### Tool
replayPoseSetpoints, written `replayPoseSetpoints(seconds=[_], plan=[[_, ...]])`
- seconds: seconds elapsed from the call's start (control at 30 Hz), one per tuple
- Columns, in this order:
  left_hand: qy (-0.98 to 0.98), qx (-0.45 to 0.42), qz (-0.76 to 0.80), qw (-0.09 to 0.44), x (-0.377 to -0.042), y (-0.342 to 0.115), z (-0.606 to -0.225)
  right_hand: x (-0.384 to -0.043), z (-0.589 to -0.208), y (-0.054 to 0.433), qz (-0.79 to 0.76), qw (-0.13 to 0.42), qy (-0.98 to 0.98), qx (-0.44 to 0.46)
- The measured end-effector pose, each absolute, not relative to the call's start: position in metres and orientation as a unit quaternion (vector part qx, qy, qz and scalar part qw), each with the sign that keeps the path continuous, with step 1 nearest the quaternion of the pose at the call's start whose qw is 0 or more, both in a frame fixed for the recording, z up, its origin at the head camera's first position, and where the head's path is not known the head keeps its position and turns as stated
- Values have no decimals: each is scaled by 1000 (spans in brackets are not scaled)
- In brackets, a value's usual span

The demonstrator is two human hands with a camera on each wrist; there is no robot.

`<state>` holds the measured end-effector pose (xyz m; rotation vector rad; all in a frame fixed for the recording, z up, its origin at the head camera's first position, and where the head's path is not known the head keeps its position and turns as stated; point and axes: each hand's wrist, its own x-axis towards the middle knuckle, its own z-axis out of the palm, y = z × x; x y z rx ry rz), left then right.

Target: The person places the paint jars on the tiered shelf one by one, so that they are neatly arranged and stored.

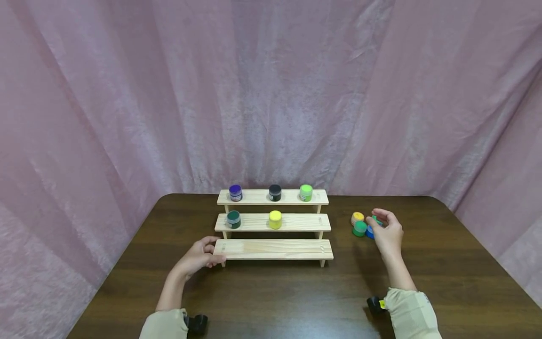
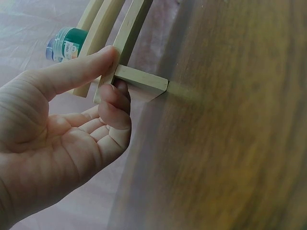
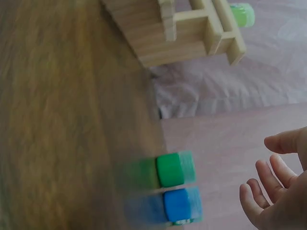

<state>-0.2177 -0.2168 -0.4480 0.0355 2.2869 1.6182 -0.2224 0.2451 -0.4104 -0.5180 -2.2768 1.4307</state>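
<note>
My left hand (image 1: 199,256) pinches the left end of the lowest board of a three-step wooden display stand (image 1: 275,249); in the left wrist view the thumb lies on the board and the fingers curl under it. My right hand (image 1: 386,231) hovers over a cluster of small paint jars at the right, fingers apart and loosely bent, nothing between them. In that cluster are an orange-yellow jar (image 1: 357,218), a green jar (image 1: 359,229) and a blue jar (image 3: 177,205). Another green jar (image 1: 376,220) is partly hidden by the right hand.
On the top board stand a purple jar (image 1: 235,192), a black jar (image 1: 274,192) and a light green jar (image 1: 306,192). The middle board bears a dark green jar (image 1: 233,219) and a yellow jar (image 1: 275,219). A pink curtain (image 1: 288,94) hangs behind the brown table (image 1: 271,301).
</note>
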Motion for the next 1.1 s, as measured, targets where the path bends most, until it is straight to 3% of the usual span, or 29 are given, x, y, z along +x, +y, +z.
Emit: replayPoseSetpoints(seconds=[1.1], plan=[[804, 7, 569, 173, -217, -217, -448, -226, -441, 272, 496, 67, -845, -186]])
